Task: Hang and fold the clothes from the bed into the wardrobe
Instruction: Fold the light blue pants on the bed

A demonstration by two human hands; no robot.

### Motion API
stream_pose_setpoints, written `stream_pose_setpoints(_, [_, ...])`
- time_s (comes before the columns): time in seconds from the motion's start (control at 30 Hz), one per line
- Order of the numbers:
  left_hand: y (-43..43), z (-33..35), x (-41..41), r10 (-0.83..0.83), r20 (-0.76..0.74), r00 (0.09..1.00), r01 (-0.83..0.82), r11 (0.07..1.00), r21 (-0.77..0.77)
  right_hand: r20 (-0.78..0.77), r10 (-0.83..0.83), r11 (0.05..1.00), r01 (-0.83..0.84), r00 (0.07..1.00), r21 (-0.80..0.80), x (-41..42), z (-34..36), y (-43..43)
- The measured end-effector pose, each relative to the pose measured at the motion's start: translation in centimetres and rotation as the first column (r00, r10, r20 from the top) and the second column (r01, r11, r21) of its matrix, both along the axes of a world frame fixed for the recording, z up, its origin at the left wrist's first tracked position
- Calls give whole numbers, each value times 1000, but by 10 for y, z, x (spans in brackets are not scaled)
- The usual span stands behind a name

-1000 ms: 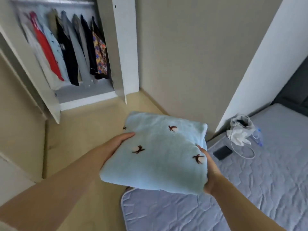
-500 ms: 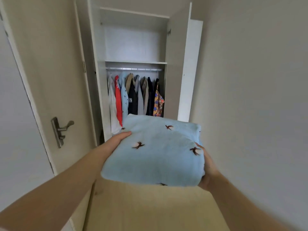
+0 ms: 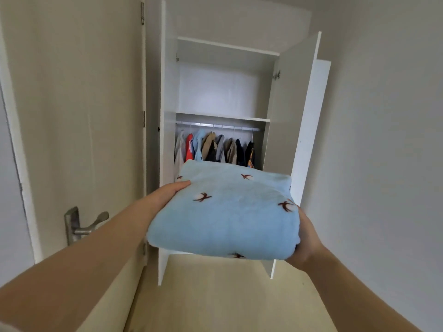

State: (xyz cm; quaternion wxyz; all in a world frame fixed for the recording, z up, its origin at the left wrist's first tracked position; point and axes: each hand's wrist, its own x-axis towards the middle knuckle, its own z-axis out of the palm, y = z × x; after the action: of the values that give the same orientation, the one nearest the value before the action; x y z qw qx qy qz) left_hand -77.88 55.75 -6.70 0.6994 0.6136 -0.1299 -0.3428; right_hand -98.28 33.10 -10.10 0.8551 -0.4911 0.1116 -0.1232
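We hold the folded blue garment [image 3: 227, 212] w/ L hand [image 3: 167, 195] + R hand [image 3: 308, 238] clamped on opp. sides; we should lift it level to the far wardrobe shelf [image 3: 223, 116], slide in flat.

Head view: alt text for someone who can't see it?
A left hand and a right hand hold a folded light-blue fleece cloth with brown bird prints by its sides, in front of an open white wardrobe. Inside, a row of hanging clothes hangs on a metal rail under a white shelf.
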Motion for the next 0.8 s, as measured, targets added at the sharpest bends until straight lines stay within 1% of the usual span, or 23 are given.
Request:
stream_pose_setpoints(0.13, [-49,13,68,30,39,999,-29,999,-32,45,35,999,-36,998,24,69,14,-52])
stream_pose_setpoints(0.3, [-119,42,148,24,17,1000,-23,998,-54,46,-19,999,17,999,37,167,35,-124])
stream_pose_setpoints(0.37, [-138,56,177,36,25,999,-34,996,-83,67,-13,999,11,998,37,206,42,-143])
stream_pose_setpoints(0.53, [-176,68,245,93,18,995,-91,991,-97,101,63,996,-68,993,54,285,49,-179])
stream_pose_setpoints(0.63, [-203,68,287,109,31,994,-106,990,-93,90,41,997,-47,995,63,328,49,-207])
stream_pose_setpoints(0.8, [-245,68,375,143,77,987,-131,982,-139,82,-28,999,24,996,44,416,48,-249])
